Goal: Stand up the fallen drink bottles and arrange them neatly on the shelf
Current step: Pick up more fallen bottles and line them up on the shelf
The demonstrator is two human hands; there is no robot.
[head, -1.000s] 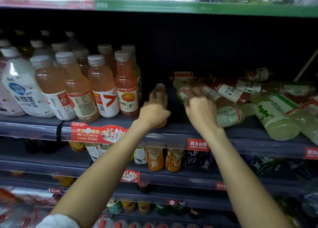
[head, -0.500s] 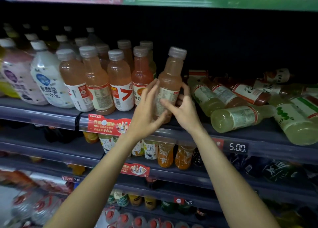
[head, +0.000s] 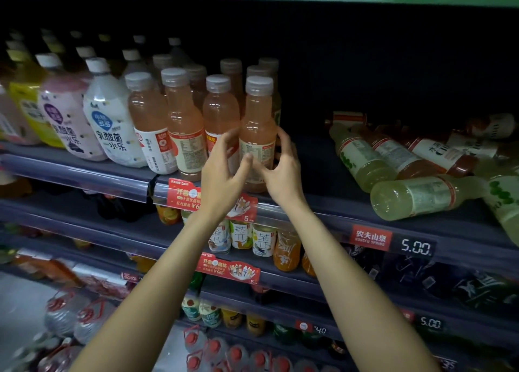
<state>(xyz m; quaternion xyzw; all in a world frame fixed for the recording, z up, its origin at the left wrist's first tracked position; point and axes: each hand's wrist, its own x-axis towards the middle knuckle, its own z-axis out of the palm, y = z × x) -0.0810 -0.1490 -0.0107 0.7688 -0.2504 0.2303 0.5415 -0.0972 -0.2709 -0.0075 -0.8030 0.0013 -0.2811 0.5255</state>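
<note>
A peach-coloured drink bottle [head: 257, 124] with a grey cap stands upright at the front of the shelf [head: 337, 206], at the right end of a row of upright peach bottles [head: 182, 124]. My left hand [head: 220, 175] holds its left side and my right hand [head: 282, 172] its right side, fingers curled round the label. To the right, several bottles lie on their sides: a pale green one [head: 415, 197] nearest the edge, another green one [head: 362, 158] behind it, and reddish ones [head: 438, 155] further back.
White [head: 109, 127] and pink [head: 64, 119] yoghurt-drink bottles stand at the left. A bare stretch of shelf lies between the held bottle and the fallen pile. A 5.00 price tag [head: 415, 246] hangs on the edge. Lower shelves hold tea bottles [head: 241, 234] and water jugs [head: 84, 318].
The peach bottle went from lying under my hands, to tilted in mid-lift, to standing upright beside the row. Both hands stayed on it.
</note>
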